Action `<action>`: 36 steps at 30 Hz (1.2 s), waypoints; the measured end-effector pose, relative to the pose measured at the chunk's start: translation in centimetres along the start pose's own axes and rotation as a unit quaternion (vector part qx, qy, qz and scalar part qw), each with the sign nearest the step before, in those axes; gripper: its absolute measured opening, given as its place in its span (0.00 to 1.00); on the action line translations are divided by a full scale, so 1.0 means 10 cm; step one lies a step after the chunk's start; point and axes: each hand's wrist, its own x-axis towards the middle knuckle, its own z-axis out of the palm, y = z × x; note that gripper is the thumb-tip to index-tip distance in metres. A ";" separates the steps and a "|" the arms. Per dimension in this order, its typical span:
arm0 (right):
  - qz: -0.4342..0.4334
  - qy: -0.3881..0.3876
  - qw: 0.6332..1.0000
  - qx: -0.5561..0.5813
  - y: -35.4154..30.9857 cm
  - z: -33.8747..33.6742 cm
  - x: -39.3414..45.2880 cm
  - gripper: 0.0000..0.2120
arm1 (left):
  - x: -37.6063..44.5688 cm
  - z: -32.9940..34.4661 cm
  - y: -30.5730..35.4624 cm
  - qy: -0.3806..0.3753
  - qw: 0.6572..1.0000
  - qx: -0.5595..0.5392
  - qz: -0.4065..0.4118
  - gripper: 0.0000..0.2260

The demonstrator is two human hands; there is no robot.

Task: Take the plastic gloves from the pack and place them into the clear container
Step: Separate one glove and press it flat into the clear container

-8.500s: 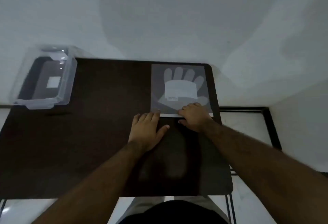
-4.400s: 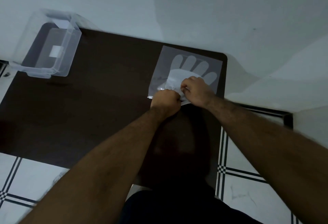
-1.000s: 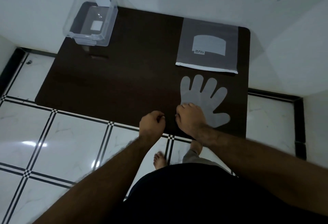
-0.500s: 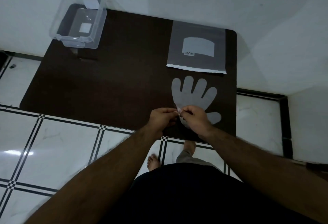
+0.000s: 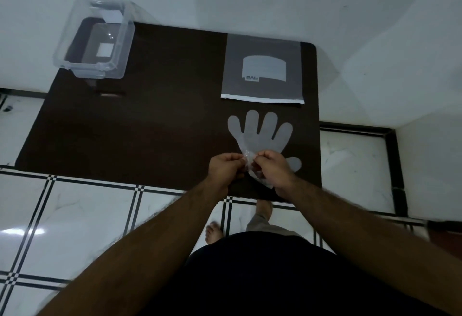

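Note:
Translucent plastic gloves (image 5: pixel 262 133) lie flat on the dark table (image 5: pixel 150 115) near its front right edge, fingers pointing away from me. My left hand (image 5: pixel 225 169) and my right hand (image 5: pixel 272 170) both pinch the gloves' cuff, which is crumpled and lifted between my fingertips. The grey glove pack (image 5: pixel 262 70) lies flat just beyond the gloves at the table's back right. The clear container (image 5: pixel 97 40) stands at the back left corner, with only a white label visible inside.
White walls rise behind and to the right of the table. White floor tiles with black lines show in front of the table, where my feet stand. A dark frame runs along the floor at the right.
The gloves were drawn out of the pack and laid on the table. Over the last second both hands closed on the cuff and raised it slightly.

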 end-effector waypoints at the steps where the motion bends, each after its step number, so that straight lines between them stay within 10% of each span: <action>1: 0.006 0.001 1.000 0.002 -0.01 -0.02 0.00 0.08 | 0.00 0.00 0.00 0.006 1.000 0.000 -0.005 0.04; 15: 0.014 0.024 1.000 0.005 -0.07 -0.34 0.05 0.09 | -0.18 -0.15 0.01 0.167 0.980 0.107 -0.001 0.04; 20: -0.008 0.026 1.000 -0.008 -0.07 -0.40 0.06 0.10 | -0.26 -0.11 0.07 0.120 0.826 0.468 0.291 0.17; 26: -0.025 0.043 0.999 -0.017 -0.13 -0.47 0.08 0.09 | -0.05 0.09 0.19 -0.072 0.646 0.690 0.318 0.27; 36: -0.094 0.099 0.991 0.015 -0.57 -0.86 0.10 0.06 | -0.05 0.20 0.35 -0.094 0.589 0.751 0.284 0.23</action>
